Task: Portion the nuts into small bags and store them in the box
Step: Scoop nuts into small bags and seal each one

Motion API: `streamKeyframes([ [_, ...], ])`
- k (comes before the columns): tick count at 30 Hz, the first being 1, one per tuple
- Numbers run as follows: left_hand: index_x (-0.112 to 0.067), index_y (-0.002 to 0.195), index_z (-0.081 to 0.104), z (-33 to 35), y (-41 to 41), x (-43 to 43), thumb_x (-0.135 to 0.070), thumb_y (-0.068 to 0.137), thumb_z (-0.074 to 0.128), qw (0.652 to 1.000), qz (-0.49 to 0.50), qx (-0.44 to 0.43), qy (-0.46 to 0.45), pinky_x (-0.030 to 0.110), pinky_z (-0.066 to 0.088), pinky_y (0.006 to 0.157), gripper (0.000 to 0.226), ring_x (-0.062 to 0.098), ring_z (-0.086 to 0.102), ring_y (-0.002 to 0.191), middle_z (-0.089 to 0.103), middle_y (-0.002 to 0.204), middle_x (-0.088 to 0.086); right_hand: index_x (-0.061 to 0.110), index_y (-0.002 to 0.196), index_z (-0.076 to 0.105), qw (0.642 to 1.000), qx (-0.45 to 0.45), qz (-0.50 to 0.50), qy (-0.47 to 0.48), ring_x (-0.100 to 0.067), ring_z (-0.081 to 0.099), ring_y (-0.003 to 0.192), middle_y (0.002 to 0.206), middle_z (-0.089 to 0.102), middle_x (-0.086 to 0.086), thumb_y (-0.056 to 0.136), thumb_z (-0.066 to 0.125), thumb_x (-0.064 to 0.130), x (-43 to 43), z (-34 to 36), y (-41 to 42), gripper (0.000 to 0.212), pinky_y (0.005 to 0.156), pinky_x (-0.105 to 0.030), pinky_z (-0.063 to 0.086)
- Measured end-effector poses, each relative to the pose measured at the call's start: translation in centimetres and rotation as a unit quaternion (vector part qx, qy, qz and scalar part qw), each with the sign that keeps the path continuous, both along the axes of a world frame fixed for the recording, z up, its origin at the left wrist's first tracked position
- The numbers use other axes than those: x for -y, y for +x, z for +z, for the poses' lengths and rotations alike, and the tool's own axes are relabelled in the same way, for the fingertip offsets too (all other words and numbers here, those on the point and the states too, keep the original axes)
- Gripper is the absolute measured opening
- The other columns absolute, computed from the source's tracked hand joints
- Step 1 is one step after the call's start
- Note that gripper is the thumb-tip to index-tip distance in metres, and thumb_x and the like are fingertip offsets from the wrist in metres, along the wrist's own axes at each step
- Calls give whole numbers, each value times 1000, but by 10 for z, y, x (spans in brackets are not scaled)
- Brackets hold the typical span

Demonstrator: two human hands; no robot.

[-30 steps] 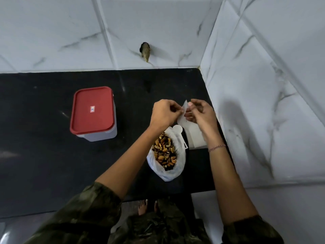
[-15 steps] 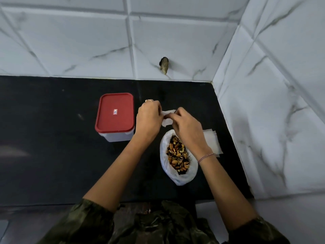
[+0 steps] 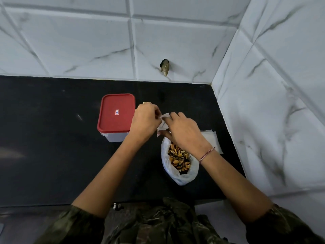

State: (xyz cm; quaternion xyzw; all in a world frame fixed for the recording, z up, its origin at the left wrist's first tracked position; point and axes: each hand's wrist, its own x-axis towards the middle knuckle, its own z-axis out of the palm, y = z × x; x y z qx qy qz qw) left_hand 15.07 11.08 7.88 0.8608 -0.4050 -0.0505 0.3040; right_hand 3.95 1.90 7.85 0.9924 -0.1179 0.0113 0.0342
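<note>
A white plastic bag [image 3: 182,176] full of mixed nuts [image 3: 179,158] lies open on the black counter [image 3: 52,155]. Just above it both hands hold one small clear bag [image 3: 162,123]: my left hand [image 3: 146,120] pinches its left edge, my right hand [image 3: 182,132] pinches its right edge. A stack of small clear bags [image 3: 213,140] lies flat behind my right wrist. The plastic box with a red lid [image 3: 116,111] stands closed to the left of my left hand.
White marble-look tiles rise behind the counter and along its right side [image 3: 263,120], forming a corner. A small dark fitting [image 3: 164,66] sticks out of the back wall. The counter's front edge runs just above my sleeves.
Both hands carried the small bag from over the stack at the right to a spot left of it, above the nut bag's mouth. The camera view shifted too.
</note>
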Motion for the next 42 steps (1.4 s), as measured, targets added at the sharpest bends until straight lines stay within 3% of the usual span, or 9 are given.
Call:
streamKeyframes([
  [5,-17,107,68,-7,8,-23,-26,83,72,978,-65,-133,-146,25,56,76,25,6,64,83,67,93,-3,14,130,49,996,30,13,85,-12,47,107,122,49,-2,93,45,49,0,-2,-2,50,78,-23,45],
  [8,-31,129,49,-30,16,-43,-37,65,84,902,-141,-347,-215,26,50,94,73,6,53,120,55,129,-3,14,121,58,993,55,49,91,-10,44,103,117,51,0,94,48,43,1,-3,-6,41,73,-18,39],
  [12,-46,145,16,-71,12,-53,-39,52,88,906,-212,-349,-109,37,25,115,118,1,21,142,21,155,-16,17,110,63,991,40,91,94,-9,41,101,115,50,2,96,45,41,1,-4,-8,33,70,-18,36],
  [19,-23,133,46,-99,-5,-43,-39,60,81,929,-156,-287,-175,30,46,101,83,11,53,121,55,127,-4,18,118,60,983,10,135,127,-11,41,107,125,49,0,93,51,42,-4,-18,-9,35,81,-25,45],
  [24,-17,111,61,-102,-14,-43,-36,66,79,924,-118,-292,-216,29,50,94,52,14,61,109,65,109,-3,27,126,52,882,156,3,445,-1,50,105,119,52,8,88,60,35,10,-31,-28,40,87,-19,47],
  [28,-19,112,59,-110,-19,-46,-46,65,79,945,-100,-251,-185,23,47,92,57,9,58,108,59,109,-19,22,118,62,920,131,-276,246,-11,48,107,116,53,3,92,56,34,49,-68,-53,29,77,-22,43],
  [32,-22,121,50,-119,-26,-43,-54,60,79,950,-101,-253,-151,9,41,90,75,0,50,115,52,118,-22,19,110,69,942,8,-327,72,-19,45,111,113,55,-3,92,56,37,66,-104,-72,28,76,-28,48],
  [37,-23,121,45,-127,-29,-46,-55,59,78,949,-110,-271,-117,5,39,90,78,-4,45,117,47,125,-10,19,102,68,939,-32,-341,43,-19,50,103,106,59,-2,92,54,41,63,-120,-61,29,69,-26,43],
  [42,-24,116,47,-130,-34,-48,-55,59,80,949,-109,-280,-97,12,45,86,73,-3,51,110,52,112,-25,17,96,72,926,-5,-355,127,-18,60,90,98,65,-3,92,57,32,72,-128,-56,22,69,-28,52],
])
